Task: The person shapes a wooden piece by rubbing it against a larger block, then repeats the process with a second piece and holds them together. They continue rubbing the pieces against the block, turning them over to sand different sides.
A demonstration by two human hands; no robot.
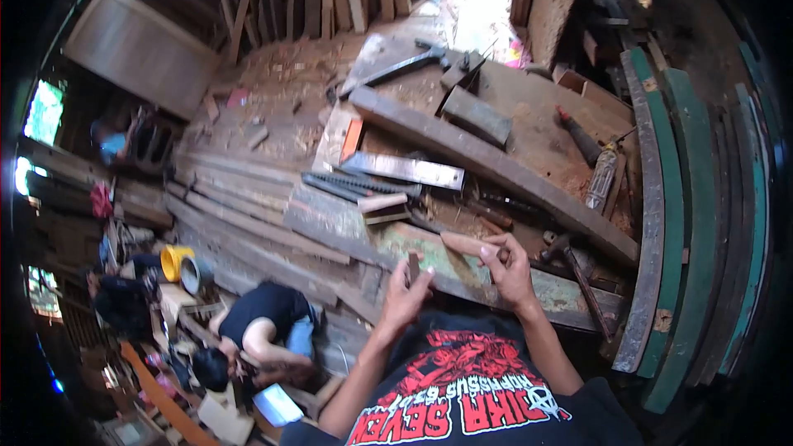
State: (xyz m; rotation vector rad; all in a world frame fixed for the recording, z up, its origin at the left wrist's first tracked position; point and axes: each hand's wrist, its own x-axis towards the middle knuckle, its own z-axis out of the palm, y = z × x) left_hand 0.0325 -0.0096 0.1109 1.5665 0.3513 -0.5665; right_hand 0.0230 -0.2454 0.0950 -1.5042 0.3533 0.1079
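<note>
My left hand (405, 296) is closed on a small dark piece of wood (414, 266) that stands up between thumb and fingers. To its right, my right hand (510, 274) pinches a pale, narrow wooden piece (464, 243) pointing left. Both hands are apart, above a worn board (425, 249) with green paint. Just beyond them lie a small wooden block (386, 208), a metal square (405, 168) with an orange part, and a dark ridged tool (330, 184).
A long beam (487, 157) crosses the bench. A hammer (578, 272) lies right, a power tool (605, 173) behind it, and another hammer (396, 66) farther back. Green-edged boards (686, 223) stand far right. A crouching person (268, 318) is at lower left, near yellow and grey buckets (175, 263).
</note>
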